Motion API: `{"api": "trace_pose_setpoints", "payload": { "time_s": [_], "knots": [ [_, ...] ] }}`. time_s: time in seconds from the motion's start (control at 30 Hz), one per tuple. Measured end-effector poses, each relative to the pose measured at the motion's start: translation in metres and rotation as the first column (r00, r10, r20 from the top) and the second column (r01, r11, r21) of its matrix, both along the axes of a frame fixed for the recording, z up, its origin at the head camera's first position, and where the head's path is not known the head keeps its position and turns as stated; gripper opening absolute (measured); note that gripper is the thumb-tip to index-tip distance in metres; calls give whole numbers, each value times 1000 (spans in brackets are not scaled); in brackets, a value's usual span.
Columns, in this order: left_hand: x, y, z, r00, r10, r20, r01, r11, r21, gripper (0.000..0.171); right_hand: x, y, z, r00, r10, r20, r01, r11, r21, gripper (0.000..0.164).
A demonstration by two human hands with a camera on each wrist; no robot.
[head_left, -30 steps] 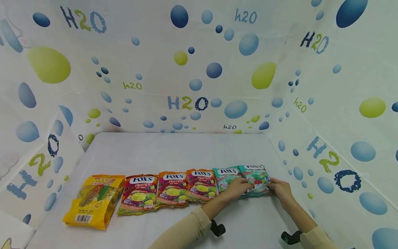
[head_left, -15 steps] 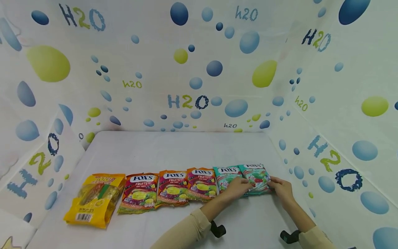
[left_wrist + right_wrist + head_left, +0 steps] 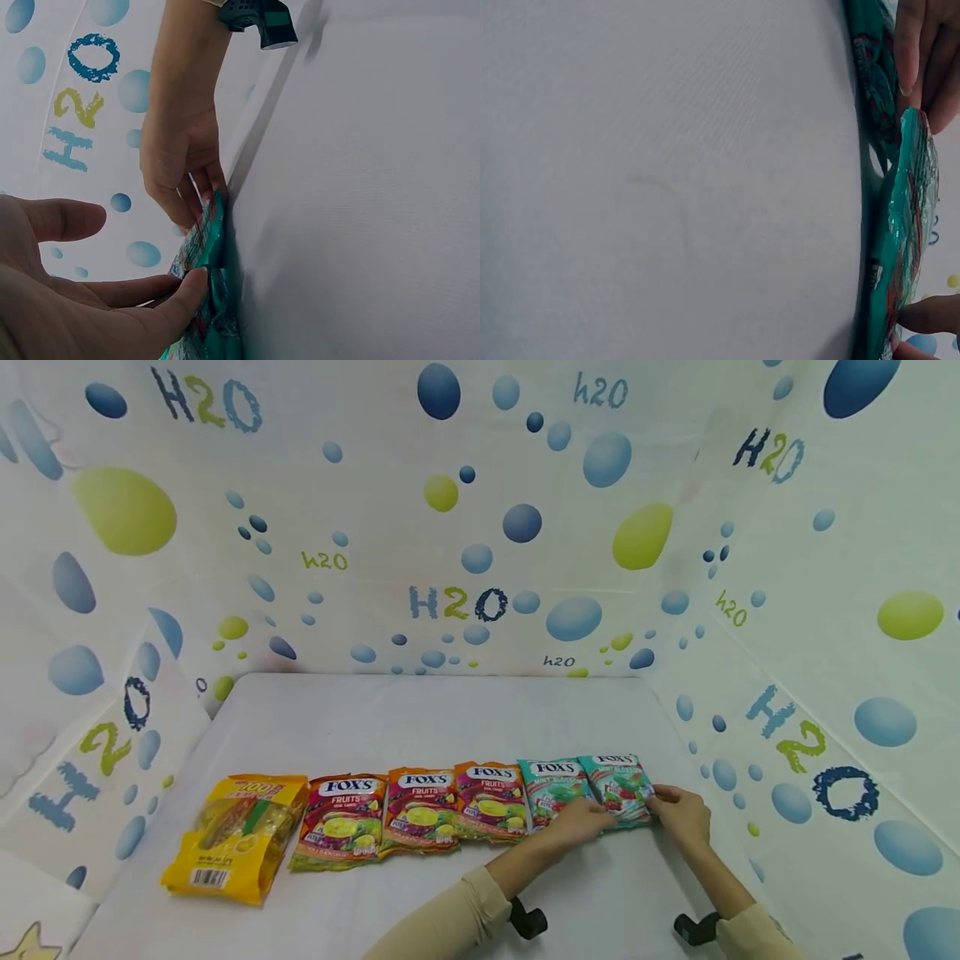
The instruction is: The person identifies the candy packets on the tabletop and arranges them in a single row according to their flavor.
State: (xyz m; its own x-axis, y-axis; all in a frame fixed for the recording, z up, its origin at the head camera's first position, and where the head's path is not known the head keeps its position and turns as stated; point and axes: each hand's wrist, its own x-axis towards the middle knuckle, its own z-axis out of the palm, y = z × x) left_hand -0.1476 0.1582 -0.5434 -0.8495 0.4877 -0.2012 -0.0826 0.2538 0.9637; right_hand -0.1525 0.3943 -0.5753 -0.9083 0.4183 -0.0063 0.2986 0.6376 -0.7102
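Observation:
Two teal Fox's mint candy bags lie side by side at the right end of a row. My left hand [image 3: 583, 821] reaches over the left mint bag [image 3: 553, 781], its fingertips at the near left edge of the rightmost mint bag [image 3: 617, 781]. In the left wrist view the left fingers [image 3: 142, 291] lie fairly straight against the teal wrapper, with one digit held apart. My right hand [image 3: 681, 814] pinches the right edge of the rightmost bag. The right wrist view shows a right-hand digit [image 3: 930, 313] on that bag's side; most of the hand is out of frame.
Three red-and-orange Fox's fruit candy bags continue the row leftward, the middle one [image 3: 420, 810] among them. A yellow food bag [image 3: 238, 839] ends it at the left. The white table [image 3: 420, 718] meets a patterned wall behind and at the right.
The left hand has drawn slightly down and its fingers have eased off the front of the rightmost bag, showing more of it. The right hand stays at its edge. The head view has shifted slightly.

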Motion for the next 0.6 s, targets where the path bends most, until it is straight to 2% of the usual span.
{"api": "trace_pose_setpoints", "payload": {
  "time_s": [0.27, 0.43, 0.6],
  "knots": [
    [-1, 0, -3, 1000, -29, -5, 29, 999, -23, 28, -1, 2, 2, 1000, 18, 12, -18, 999, 33, 41],
    [-2, -1, -1, 998, -48, -48, 46, 998, -44, 31, -6, 4, 3, 999, 32, 28, -33, 998, 45, 43],
    [1, -5, 3, 994, -69, -84, 64, 996, -58, 39, -4, 0, 0, 999, -10, 31, 9, 1000, 12, 41]
  ]
}}
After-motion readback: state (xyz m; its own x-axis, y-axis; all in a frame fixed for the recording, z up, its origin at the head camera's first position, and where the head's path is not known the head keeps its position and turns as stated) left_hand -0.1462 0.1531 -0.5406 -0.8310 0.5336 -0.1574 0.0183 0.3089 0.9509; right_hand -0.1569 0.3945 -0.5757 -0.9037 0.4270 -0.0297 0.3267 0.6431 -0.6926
